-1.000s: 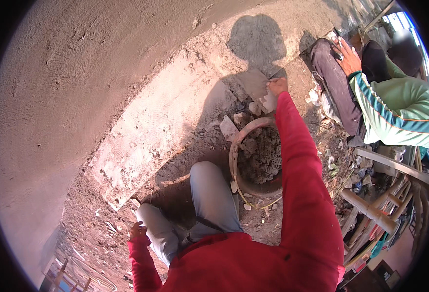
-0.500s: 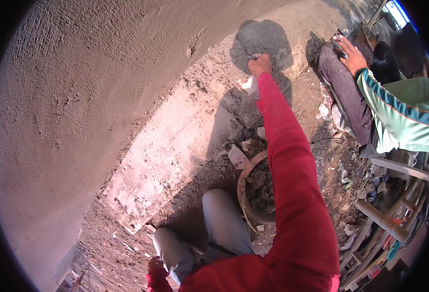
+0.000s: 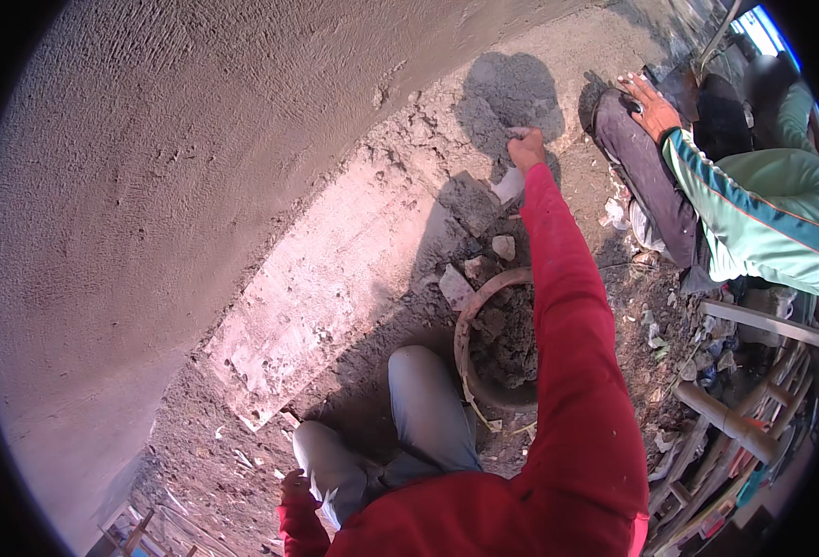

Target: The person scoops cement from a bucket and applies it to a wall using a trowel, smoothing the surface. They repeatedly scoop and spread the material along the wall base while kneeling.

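Observation:
My right hand [image 3: 526, 149] reaches far forward in a red sleeve, fingers closed, over rough grey mortar [image 3: 428, 135] at the wall's foot. What it grips is too small and shaded to make out. Just below it a white flat piece [image 3: 508, 186] lies by the wrist. My left hand [image 3: 295, 483] hangs low beside my left knee, dark and small, its fingers unclear. Right of my knees stands a round tub [image 3: 462, 339] with lumpy grey mortar [image 3: 512, 339] inside, partly covered by my right arm.
The plastered wall [image 3: 168, 186] rises on the left; a pale flat slab [image 3: 317, 288] lies along its foot. Broken pieces [image 3: 456, 288] lie beside the tub. A co-worker's hand [image 3: 653, 110] rests on their knee at right. Bamboo poles [image 3: 730, 422] and rubble lie lower right.
My right hand has drawn back slightly toward me and shifted right in the picture, still closed. More of the tub shows. The view has shifted a little; the left hand stays low.

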The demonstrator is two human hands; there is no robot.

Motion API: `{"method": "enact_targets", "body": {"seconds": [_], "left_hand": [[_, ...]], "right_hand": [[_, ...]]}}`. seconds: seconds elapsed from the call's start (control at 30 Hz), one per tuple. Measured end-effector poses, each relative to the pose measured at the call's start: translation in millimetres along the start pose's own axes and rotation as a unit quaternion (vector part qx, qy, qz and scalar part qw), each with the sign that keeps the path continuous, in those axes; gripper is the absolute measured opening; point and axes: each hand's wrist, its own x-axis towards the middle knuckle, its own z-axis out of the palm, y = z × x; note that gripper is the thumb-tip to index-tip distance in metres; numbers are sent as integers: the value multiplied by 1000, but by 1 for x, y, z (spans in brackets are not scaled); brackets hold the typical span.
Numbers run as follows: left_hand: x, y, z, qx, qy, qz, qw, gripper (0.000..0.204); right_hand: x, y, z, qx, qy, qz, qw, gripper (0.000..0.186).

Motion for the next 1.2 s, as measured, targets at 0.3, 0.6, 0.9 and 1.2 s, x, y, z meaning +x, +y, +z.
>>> {"method": "enact_targets", "body": {"seconds": [0.3, 0.6, 0.9, 1.2], "left_hand": [[-2, 18, 15, -27, 44, 21, 998, 37], [5, -21, 29, -11, 88, 81, 993, 34], [11, -50, 35, -11, 129, 113, 985, 31], [19, -96, 53, -11, 187, 179, 966, 26]], "right_hand": [[-111, -30, -158, 167, -180, -38, 969, 38], [-255, 6, -314, 51, -167, 26, 984, 31], [-390, -76, -227, -565, -8, -292, 772, 11], [-381, -115, -270, -529, 3, -203, 824, 12]]}}
